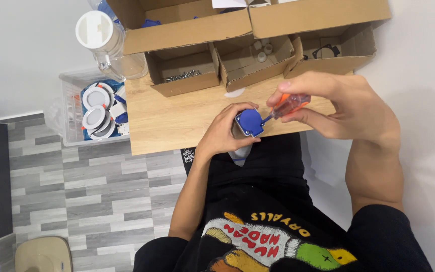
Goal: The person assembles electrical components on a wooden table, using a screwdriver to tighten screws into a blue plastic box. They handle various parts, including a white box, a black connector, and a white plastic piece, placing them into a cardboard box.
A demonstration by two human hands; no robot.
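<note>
The left hand (225, 132) grips a blue socket cover (249, 122) at the tabletop's (167, 121) near edge. The right hand (338, 108) pinches an orange-handled screwdriver (285, 107), its tip touching the cover.

The person wears a black short-sleeved shirt (258, 221) with a colourful cartoon print and yellow lettering, arms bare.
</note>
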